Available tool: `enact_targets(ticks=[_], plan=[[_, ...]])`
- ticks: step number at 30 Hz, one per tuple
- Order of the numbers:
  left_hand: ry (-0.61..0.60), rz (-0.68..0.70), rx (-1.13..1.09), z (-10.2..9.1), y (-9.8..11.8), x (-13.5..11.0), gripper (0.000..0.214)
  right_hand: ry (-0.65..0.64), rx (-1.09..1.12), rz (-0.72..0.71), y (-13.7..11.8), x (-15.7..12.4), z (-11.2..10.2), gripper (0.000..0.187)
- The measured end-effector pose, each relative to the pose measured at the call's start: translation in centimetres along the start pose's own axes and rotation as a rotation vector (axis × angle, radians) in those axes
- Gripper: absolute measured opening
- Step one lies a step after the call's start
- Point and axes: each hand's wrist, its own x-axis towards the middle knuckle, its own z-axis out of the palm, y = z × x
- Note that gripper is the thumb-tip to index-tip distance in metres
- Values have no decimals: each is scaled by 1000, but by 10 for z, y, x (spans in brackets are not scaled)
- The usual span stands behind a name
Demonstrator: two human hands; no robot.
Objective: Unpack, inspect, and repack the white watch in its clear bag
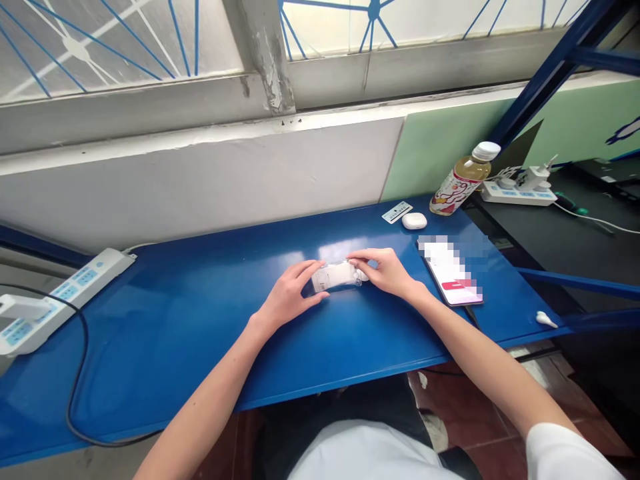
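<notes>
A small clear plastic item with a white label (339,274) lies lengthwise on the blue tabletop between my hands; it looks like a little bottle on its side, but its exact kind is hard to make out. My left hand (294,291) grips its left end, fingers along the far edge and thumb on the near edge. At the opposite end, my right hand (384,270) has thumb and forefinger closed on the narrower tip, partly covering it.
To the right are a phone (453,270), a white earbud case (414,221), a card (397,212), a drink bottle (457,187) and a loose earbud (545,319). A power strip (75,297) and black cable (75,387) lie left. A wall (225,180) bounds the blue table (165,320).
</notes>
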Motion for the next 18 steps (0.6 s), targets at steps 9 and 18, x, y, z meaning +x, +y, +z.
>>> enact_targets(ticks=[9,18], plan=[[-114,-117,1,-1,-6,1,70,-162,-259,-82,6,0,-5,34],[-214,-180,82,-5,-10,4,70,-457,-315,-42,19,0,-16,81]])
